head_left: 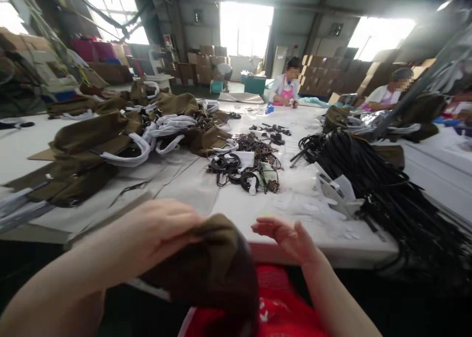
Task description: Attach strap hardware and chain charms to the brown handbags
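Note:
My left hand (171,224) grips the upper edge of an olive-brown fabric bag (217,263), which hangs tilted before my red apron (283,307). Part of the bag is smeared by motion, and a white-wrapped strip pokes out at its lower left. To the right of the bag, apart from it, my right hand (285,236) hovers over the table edge with fingers stretched out and nothing in them. Beyond both hands, a pile of chains (258,148) and black ring-shaped coils (250,181) lies on the white table (199,194).
Several olive bags (92,135) with white-wrapped handles are heaped at the left. Long black straps (368,175) spill over the table's right edge. Clear plastic and small white pieces (339,194) lie near them. Across the table a person (285,86) in a pink apron handles something small.

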Action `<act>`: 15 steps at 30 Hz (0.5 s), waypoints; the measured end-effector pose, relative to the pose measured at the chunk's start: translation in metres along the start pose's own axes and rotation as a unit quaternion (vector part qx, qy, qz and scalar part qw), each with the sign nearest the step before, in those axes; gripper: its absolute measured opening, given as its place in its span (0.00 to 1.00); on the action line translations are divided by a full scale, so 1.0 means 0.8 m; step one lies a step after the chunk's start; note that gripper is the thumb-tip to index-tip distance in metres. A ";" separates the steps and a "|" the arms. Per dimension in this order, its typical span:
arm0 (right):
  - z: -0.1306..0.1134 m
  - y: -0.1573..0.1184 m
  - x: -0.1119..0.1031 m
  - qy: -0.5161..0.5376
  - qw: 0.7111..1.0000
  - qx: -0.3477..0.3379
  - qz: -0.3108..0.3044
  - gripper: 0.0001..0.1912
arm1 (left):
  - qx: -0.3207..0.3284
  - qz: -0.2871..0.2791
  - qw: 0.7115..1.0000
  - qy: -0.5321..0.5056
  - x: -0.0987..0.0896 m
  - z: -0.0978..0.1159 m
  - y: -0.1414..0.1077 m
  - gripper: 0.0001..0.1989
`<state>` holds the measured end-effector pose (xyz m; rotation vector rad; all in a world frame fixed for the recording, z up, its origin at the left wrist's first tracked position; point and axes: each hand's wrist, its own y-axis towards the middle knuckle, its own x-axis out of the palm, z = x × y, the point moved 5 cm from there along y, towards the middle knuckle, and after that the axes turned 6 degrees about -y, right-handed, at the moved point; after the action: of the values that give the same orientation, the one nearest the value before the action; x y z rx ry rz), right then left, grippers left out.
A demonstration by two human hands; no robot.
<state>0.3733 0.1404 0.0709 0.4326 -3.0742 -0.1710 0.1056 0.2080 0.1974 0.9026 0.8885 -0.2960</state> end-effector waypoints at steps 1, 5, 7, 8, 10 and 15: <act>-0.016 -0.002 0.018 0.014 0.999 -0.010 -0.049 0.36 | 0.021 -0.033 0.999 -0.001 0.013 0.012 0.002 0.08; -0.039 0.000 0.081 -0.141 0.988 -0.004 -0.063 0.45 | 0.094 -0.168 0.981 0.003 0.066 0.059 0.008 0.04; -0.025 0.007 0.090 -0.182 0.983 -0.001 0.030 0.29 | 0.137 -0.244 0.960 0.008 0.089 0.077 0.008 0.02; -0.013 0.010 0.087 -0.172 0.982 0.002 0.074 0.20 | 0.157 -0.269 0.950 0.011 0.096 0.082 0.008 0.01; 0.019 0.014 0.070 -0.114 0.983 0.024 0.141 0.09 | 0.180 -0.257 0.949 0.009 0.097 0.085 0.009 0.04; 0.081 -0.016 -0.011 0.137 0.943 0.135 0.273 0.19 | 0.022 0.139 0.990 0.007 0.049 0.023 -0.023 0.15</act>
<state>0.3826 0.1372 0.0049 -0.3714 -2.8067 0.3031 0.1297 0.1872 0.1622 1.0575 0.7592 -0.0693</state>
